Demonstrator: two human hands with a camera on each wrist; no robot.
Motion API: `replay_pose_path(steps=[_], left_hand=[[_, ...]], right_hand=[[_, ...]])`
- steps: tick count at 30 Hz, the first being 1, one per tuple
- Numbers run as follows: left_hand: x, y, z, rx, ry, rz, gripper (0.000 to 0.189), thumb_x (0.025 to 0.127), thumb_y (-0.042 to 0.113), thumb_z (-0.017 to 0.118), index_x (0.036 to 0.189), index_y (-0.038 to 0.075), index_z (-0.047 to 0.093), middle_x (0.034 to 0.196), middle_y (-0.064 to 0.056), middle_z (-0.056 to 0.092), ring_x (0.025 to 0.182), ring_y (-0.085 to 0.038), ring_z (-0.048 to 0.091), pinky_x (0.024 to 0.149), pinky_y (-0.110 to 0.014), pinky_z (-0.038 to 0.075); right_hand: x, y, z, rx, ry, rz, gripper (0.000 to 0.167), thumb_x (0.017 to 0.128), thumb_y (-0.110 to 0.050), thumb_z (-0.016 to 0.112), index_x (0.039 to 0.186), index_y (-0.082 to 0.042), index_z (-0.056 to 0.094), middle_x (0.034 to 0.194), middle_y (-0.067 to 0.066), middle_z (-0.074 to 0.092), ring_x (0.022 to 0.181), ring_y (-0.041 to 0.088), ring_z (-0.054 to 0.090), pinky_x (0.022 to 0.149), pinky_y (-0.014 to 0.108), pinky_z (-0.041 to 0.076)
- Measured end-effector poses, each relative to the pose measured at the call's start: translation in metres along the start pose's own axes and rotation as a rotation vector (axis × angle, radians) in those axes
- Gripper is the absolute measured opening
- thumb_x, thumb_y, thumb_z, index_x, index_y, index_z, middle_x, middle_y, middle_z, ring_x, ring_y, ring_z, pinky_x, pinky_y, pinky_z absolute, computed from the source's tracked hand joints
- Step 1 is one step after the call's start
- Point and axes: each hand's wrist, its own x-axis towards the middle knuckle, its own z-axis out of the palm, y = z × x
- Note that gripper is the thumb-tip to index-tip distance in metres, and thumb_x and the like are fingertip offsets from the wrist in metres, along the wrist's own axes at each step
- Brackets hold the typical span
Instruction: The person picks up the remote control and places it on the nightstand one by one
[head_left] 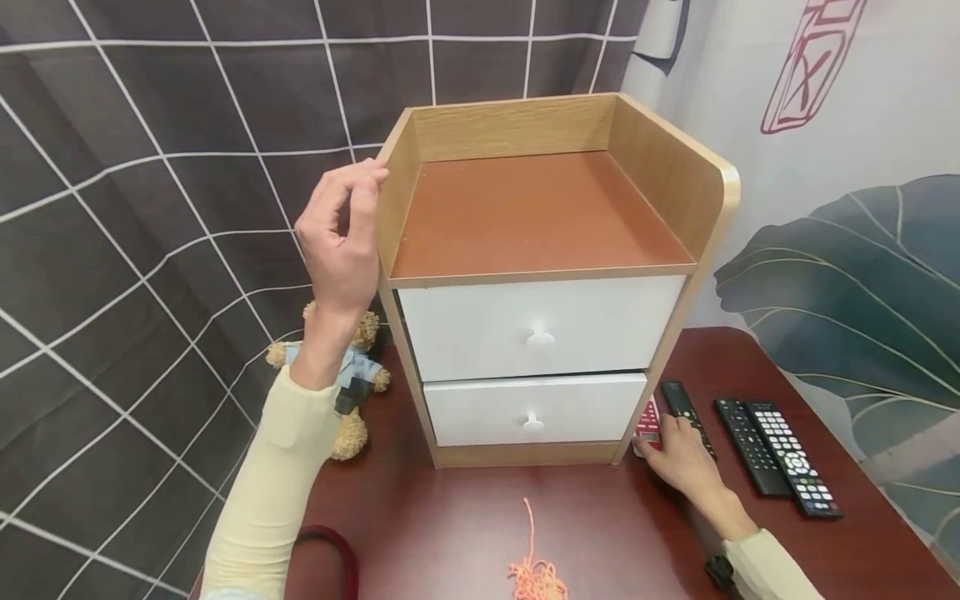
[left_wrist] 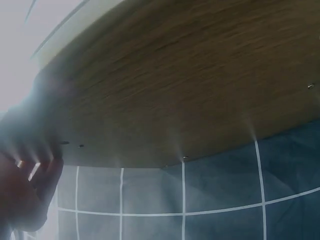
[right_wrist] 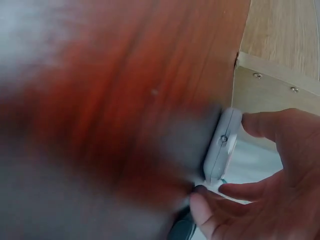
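Note:
A wooden cabinet (head_left: 543, 212) with two white drawers, the upper drawer (head_left: 480, 333) and the lower drawer (head_left: 480, 417), stands on the table. Beside its left side panel (left_wrist: 175, 90) is my left hand (head_left: 341, 229), raised, with bent fingertips against the panel near the top; glare hides part of the contact in the left wrist view. Low on the right, my right hand (head_left: 686, 462) holds a red-and-white calculator (head_left: 648, 417) between thumb and fingers. The calculator's pale edge (right_wrist: 222, 145) shows in the right wrist view. Close to those fingers lies a black remote (head_left: 678, 400).
Two more remotes, one black (head_left: 750, 450) and one with white buttons (head_left: 795, 458), lie further right. A plush bear (head_left: 348, 437) is left of the cabinet. Orange yarn (head_left: 536, 579) and a dark red loop (head_left: 345, 554) are in front. Gridded curtain (head_left: 150, 250) hangs behind.

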Motion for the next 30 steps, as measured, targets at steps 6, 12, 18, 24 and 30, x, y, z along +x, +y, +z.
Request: replay_pose_path(steps=[6,12,18,24,30], left_hand=[[-0.001,0.009,0.004,-0.021,0.024,0.034,0.026,0.094,0.007,0.052,0.096,-0.011,0.071,0.104,-0.027,0.070,0.109,-0.032,0.068,0.100,-0.036,0.054],[-0.002,0.013,0.007,-0.062,0.044,0.045,0.027,0.094,0.006,0.052,0.095,-0.013,0.069,0.102,-0.030,0.068,0.110,-0.037,0.067,0.104,-0.039,0.052],[0.000,0.007,0.009,-0.069,0.055,0.048,0.028,0.094,0.009,0.051,0.095,-0.013,0.069,0.103,-0.029,0.068,0.109,-0.032,0.068,0.104,-0.040,0.051],[-0.002,0.008,0.009,-0.060,0.051,0.032,0.028,0.094,0.009,0.051,0.098,-0.012,0.069,0.105,-0.027,0.068,0.111,-0.029,0.067,0.105,-0.039,0.050],[-0.003,0.008,0.011,-0.075,0.049,0.047,0.028,0.094,0.008,0.050,0.097,-0.013,0.068,0.105,-0.028,0.067,0.111,-0.030,0.067,0.106,-0.040,0.050]], right_hand=[[0.009,-0.004,-0.003,-0.061,-0.072,0.013,0.077,0.086,-0.038,0.066,0.124,0.026,0.044,0.112,0.042,0.049,0.102,0.055,0.053,0.077,0.066,0.052],[0.022,-0.010,-0.007,-0.094,-0.140,0.055,0.075,0.085,-0.037,0.065,0.118,0.028,0.047,0.105,0.040,0.048,0.088,0.050,0.057,0.071,0.063,0.054],[0.029,-0.008,-0.014,-0.098,-0.195,0.079,0.082,0.087,-0.046,0.063,0.119,0.027,0.048,0.111,0.046,0.048,0.086,0.047,0.059,0.078,0.065,0.054],[0.019,0.003,-0.025,-0.060,-0.244,0.090,0.071,0.083,-0.039,0.069,0.115,0.022,0.052,0.101,0.034,0.055,0.080,0.035,0.056,0.068,0.049,0.053],[-0.012,0.019,-0.042,-0.100,-0.242,0.056,0.071,0.080,-0.041,0.071,0.116,0.017,0.052,0.095,0.023,0.056,0.078,0.029,0.055,0.062,0.043,0.050]])
